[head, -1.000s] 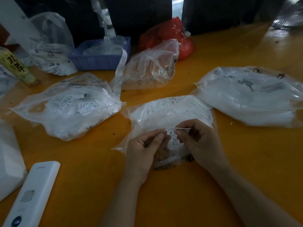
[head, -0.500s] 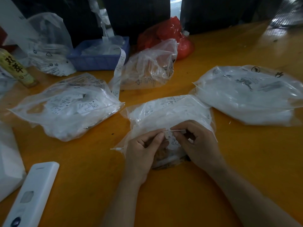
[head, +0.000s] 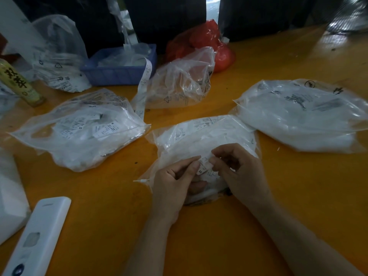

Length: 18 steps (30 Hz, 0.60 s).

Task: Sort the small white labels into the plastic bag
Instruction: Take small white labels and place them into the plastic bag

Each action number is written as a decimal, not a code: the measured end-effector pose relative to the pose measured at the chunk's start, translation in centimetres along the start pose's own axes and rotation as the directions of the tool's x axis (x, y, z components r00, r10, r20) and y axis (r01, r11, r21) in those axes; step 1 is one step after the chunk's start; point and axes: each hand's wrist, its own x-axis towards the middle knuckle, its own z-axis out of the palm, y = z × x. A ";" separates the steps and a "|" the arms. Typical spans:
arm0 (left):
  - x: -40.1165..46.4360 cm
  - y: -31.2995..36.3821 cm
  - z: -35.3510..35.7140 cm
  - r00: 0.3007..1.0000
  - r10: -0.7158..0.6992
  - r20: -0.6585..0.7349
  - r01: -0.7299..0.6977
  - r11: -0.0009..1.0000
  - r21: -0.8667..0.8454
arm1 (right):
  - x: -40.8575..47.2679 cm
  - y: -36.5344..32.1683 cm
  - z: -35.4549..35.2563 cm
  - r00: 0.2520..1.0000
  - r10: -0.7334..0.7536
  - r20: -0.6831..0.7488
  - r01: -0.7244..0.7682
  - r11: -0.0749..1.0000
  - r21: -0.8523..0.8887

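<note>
Basically both grips, left hand [head: 175, 176] and right hand [head: 239, 170], pinch 1 featherlight, floppy label [head: 203, 168] by its edges, just above the slippery plastic bag [head: 199, 136].

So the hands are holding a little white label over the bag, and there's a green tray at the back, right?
Almost. The head view shows both hands, left and right, pinching a small white label over the bag, but the tray at the back is blue, not green.
</note>
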 end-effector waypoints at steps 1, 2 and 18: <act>0.0 0.0 0.0 1.000 0.000 -0.007 0.000 1.000 -0.004 | 0.1 0.0 -0.1 1.000 -0.025 0.001 0.025 1.000 -0.017; 0.0 0.0 -0.1 1.000 0.002 -0.012 -0.002 1.000 -0.001 | 0.2 -0.1 -0.1 0.998 -0.064 0.017 0.064 0.997 -0.038; -0.6 1.9 -0.6 1.000 0.028 -0.009 -0.025 0.971 0.239 | 0.1 0.1 -0.2 0.999 0.036 0.030 -0.038 0.997 0.062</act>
